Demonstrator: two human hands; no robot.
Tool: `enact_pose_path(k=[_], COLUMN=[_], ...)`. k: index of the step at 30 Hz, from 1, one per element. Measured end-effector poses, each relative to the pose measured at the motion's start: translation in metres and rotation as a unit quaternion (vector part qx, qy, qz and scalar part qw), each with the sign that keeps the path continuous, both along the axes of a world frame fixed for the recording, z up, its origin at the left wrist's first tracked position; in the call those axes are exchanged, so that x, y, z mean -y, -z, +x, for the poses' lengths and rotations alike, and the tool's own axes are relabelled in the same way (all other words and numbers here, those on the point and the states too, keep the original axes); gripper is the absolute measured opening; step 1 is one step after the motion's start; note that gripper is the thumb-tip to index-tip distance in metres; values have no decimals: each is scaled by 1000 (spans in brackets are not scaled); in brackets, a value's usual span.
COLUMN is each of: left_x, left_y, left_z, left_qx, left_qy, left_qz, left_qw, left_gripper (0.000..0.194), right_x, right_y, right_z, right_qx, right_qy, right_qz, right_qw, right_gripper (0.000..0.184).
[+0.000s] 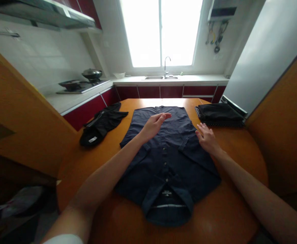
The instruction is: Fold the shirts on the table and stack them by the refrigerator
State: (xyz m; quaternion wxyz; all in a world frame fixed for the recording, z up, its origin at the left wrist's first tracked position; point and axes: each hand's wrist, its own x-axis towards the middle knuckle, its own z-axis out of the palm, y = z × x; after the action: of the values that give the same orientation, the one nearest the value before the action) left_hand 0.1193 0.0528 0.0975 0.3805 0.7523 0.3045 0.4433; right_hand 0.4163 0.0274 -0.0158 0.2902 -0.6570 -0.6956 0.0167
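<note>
The left hand [155, 125] is over the middle of a navy shirt [161, 149], its fingers straight and together with the thumb alongside, gripping nothing. The right hand [209, 138], fingers loosely spread and likewise without a hold on anything, is at the shirt's right edge. Whether either hand touches the cloth, I cannot tell.

The shirt lies front up on the wooden bench [250, 156], its collar [169, 217] toward the person and its hem toward the window [161, 34]. A few small buttons show down the front.

Left of the shirt, apart from it, lies a loosely heaped black garment [101, 125] with a white label. To the right, just beyond the right hand, is a folded black stack of cloth [221, 113].

Farther off, a pan [71, 84] and a lidded pot [92, 74] stand on the stove, and a tap [165, 66] rises behind the sink [154, 78].
</note>
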Motion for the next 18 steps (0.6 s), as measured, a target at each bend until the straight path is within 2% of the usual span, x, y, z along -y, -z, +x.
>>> enact_pose_path(k=[2, 4, 7, 10, 15, 18], left_x=[6, 12, 20, 26, 44, 57], left_y=[-18, -29, -27, 3, 75, 98], left_z=[-14, -25, -39, -56, -93, -107], left_qx=[-37, -89, -181, -294, -448, -483], left_qy=[-12, -25, -41, -47, -65, -50], left_qz=[27, 49, 62, 76, 91, 92], left_qw=[999, 994, 981, 951, 887, 869], left_gripper=[55, 52, 45, 41, 45, 52], right_x=[7, 15, 22, 24, 24, 25], right_y=[3, 8, 16, 19, 17, 16], right_z=[-17, -33, -49, -53, -51, -50], right_qx=[33, 73, 121, 133, 129, 129], right_qy=[-41, -77, -120, -130, -128, -129], right_qz=[-14, -38, -80, -107, -113, -114], right_qw=[999, 994, 982, 977, 977, 976], right_gripper=[63, 64, 66, 71, 77, 76])
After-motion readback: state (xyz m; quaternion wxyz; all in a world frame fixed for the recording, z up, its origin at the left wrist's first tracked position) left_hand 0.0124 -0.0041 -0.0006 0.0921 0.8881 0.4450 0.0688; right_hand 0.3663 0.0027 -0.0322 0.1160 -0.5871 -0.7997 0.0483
